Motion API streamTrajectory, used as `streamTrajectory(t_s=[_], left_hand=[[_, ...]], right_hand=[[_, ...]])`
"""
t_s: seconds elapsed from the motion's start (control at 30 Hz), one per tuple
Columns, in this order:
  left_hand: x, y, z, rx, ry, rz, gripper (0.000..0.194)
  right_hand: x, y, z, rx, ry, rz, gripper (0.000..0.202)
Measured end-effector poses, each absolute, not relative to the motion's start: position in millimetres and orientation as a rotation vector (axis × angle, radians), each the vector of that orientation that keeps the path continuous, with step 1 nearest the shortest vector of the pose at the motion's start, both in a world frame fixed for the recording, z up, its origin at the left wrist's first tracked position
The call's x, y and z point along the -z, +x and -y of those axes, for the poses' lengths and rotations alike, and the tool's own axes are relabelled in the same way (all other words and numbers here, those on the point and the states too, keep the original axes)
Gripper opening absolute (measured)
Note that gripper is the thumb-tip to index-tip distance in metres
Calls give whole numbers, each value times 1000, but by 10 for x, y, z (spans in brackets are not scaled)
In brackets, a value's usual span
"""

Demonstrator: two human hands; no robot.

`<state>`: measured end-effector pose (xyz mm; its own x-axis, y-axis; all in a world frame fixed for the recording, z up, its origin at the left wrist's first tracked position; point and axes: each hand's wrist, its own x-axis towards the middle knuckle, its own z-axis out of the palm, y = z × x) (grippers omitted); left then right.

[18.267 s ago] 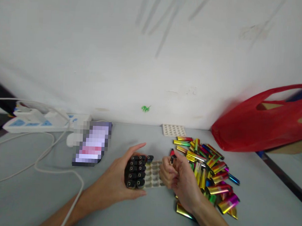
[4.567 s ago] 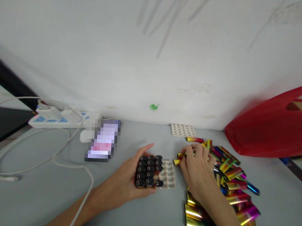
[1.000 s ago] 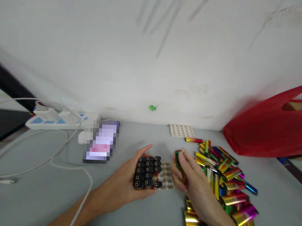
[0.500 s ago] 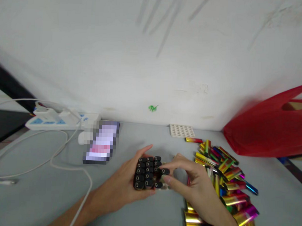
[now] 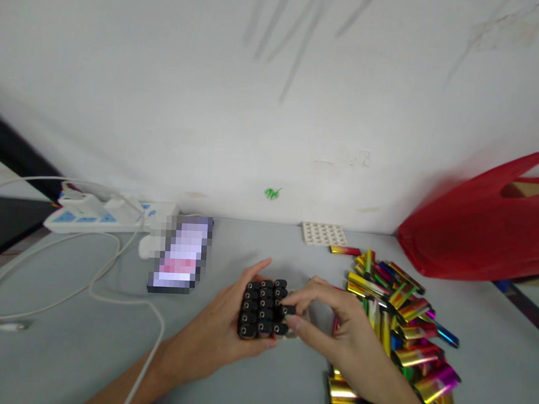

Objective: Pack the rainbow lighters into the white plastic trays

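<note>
My left hand [image 5: 222,328] is wrapped round the left side of a pale tray [image 5: 297,331] packed with rows of black-ended lighters [image 5: 264,315]. Each black end faces up and shows a small ring in it. Between thumb and index finger, my right hand [image 5: 336,321] pinches one black-ended lighter [image 5: 287,310], over the third row. Its lower part is hidden by the neighbours and my fingers. The right part of the tray is mostly covered by my right hand.
Shiny, multicoloured metallic casings [image 5: 418,333] lie heaped at the right, beside my right forearm. A white grid tray [image 5: 324,234] rests near the wall. A red bag [image 5: 478,229] stands at the right; a phone [image 5: 180,254], power strip [image 5: 117,216] and white cable [image 5: 151,304] are at the left.
My right hand has moved slightly left with the pinched lighter, bringing it into the gap in the third row. My left hand and the tray stay almost still.
</note>
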<state>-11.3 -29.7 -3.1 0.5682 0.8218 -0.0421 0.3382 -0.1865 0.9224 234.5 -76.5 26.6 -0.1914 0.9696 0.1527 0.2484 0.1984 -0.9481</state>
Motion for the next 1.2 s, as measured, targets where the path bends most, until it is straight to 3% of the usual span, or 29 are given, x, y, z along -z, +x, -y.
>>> streamTrajectory(t_s=[0.67,1.03,1.2], left_hand=[[40,-118,295,-575,1772,-964,111],[41,-129,297,-566,1739,-952,110],[17,-116,293,-579,1722,-953,109]], right_hand=[[-265,2364,807,-823,-1143,1869,13],[-21,2638,612,183,-2027,1698,23],[7,2634,641,204,-2040,1856,14]])
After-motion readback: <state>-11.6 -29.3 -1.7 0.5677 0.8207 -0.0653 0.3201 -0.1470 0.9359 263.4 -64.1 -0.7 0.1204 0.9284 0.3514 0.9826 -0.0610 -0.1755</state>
